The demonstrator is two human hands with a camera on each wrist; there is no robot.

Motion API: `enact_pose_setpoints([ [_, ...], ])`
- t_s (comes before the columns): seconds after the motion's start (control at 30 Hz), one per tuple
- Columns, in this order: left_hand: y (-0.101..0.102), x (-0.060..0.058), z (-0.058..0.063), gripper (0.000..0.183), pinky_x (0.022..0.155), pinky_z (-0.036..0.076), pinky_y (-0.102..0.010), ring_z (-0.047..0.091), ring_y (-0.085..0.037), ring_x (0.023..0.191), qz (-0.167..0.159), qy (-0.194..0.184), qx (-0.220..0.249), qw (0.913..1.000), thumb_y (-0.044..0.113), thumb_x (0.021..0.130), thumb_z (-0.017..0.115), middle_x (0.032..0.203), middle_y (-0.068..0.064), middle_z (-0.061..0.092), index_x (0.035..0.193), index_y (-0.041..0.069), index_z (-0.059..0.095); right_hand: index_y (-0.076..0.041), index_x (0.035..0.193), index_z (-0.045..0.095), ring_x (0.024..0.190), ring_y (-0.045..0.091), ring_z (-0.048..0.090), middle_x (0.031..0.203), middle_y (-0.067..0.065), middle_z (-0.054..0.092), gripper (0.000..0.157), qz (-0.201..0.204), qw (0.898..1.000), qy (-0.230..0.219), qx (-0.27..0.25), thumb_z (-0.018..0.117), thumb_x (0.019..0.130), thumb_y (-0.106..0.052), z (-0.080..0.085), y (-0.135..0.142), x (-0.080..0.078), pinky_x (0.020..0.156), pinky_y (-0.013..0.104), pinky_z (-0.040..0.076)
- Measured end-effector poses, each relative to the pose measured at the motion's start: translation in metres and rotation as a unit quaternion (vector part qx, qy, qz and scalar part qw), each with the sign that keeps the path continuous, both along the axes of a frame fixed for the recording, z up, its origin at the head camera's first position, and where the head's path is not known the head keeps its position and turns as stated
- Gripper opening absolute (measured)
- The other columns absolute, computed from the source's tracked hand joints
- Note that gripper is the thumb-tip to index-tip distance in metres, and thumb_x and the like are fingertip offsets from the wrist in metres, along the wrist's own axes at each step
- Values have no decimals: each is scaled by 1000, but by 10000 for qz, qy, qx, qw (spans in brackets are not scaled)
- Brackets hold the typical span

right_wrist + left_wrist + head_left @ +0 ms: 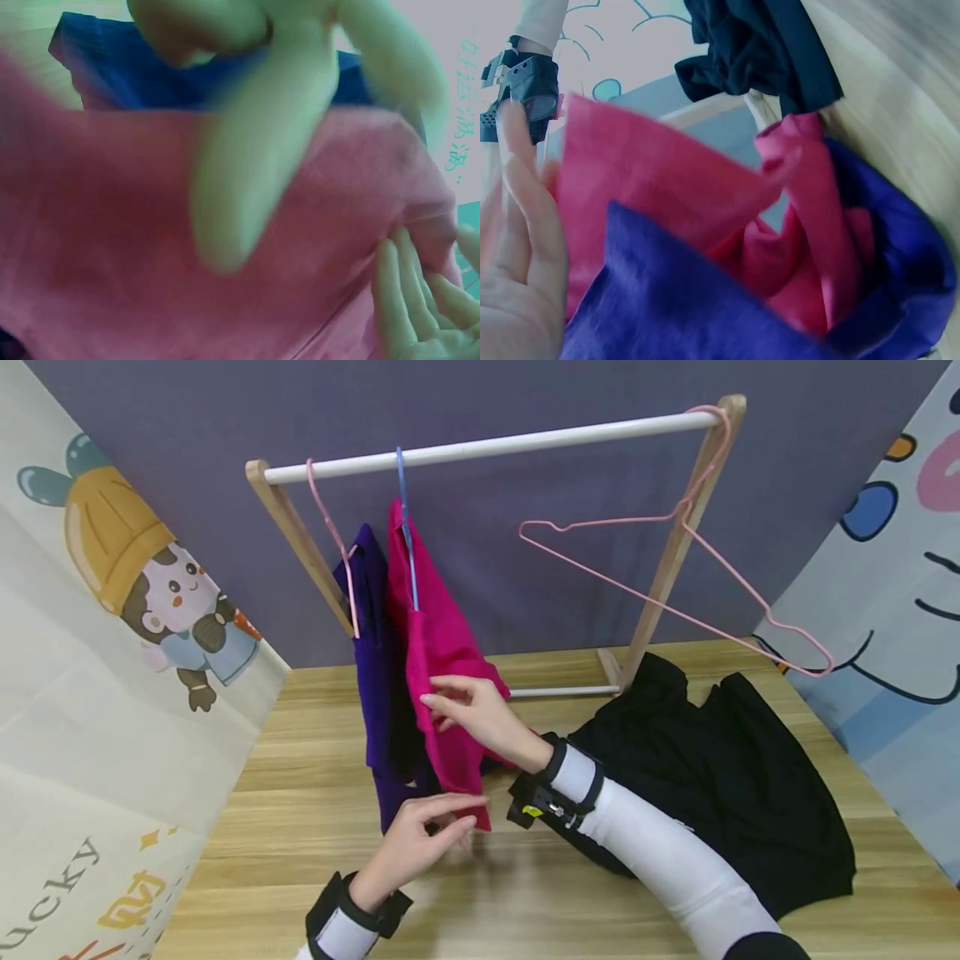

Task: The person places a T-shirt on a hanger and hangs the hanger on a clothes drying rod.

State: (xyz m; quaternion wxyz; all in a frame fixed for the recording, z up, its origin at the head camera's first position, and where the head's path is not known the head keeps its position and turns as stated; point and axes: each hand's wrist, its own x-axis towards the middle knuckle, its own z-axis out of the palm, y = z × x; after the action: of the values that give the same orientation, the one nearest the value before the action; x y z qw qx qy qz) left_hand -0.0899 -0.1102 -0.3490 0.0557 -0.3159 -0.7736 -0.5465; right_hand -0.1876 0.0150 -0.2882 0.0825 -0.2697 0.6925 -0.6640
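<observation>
A pink garment [455, 652] hangs from a blue hanger [407, 527] on the rack's white bar. My right hand [472, 710] is beside the garment's front edge, its fingers loosely bent and not closed round the cloth. Lower down, my left hand [423, 835] is at the garment's bottom corner, with a gap between thumb and fingers. Its fingers [409, 285] lie fairly straight against the pink cloth in the right wrist view. Just left hangs a dark blue garment [378, 693] on a pink hanger [330, 518]; its cloth [667, 285] fills the lower left wrist view.
The rack's white bar [525, 442] rests on wooden end posts. An unloaded pink hanger [600, 578] dangles at its right end. A black garment [712, 793] lies spread on the wooden table [285, 827] at the right. Printed panels [112, 693] flank both sides.
</observation>
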Motion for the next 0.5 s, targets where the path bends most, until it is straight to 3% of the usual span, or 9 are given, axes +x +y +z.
enact_pose_setpoints([
  [0.2,8,-3,-3,38,46,50,-31,59,-11,59,385,-401,-299,9980,1,82,56,97,-20,61,119,0,47,2,110,54,76,19,61,96,21,63,28,381,9988,220,210,57,84,-7,-24,15,-3,74,39,52],
  [0.33,10,-5,-4,46,52,53,-35,61,-21,62,540,-801,-402,9945,3,84,54,111,-22,58,127,1,37,-2,108,57,81,18,61,98,18,64,24,534,9976,279,347,54,87,-11,-42,31,-7,71,38,53],
  [0.5,12,-8,-4,48,58,54,-41,61,-28,63,544,-1112,-297,9919,2,86,51,105,-24,60,130,2,32,0,107,57,81,25,60,92,19,64,22,618,9962,297,534,51,88,-11,-55,57,-10,68,38,54],
])
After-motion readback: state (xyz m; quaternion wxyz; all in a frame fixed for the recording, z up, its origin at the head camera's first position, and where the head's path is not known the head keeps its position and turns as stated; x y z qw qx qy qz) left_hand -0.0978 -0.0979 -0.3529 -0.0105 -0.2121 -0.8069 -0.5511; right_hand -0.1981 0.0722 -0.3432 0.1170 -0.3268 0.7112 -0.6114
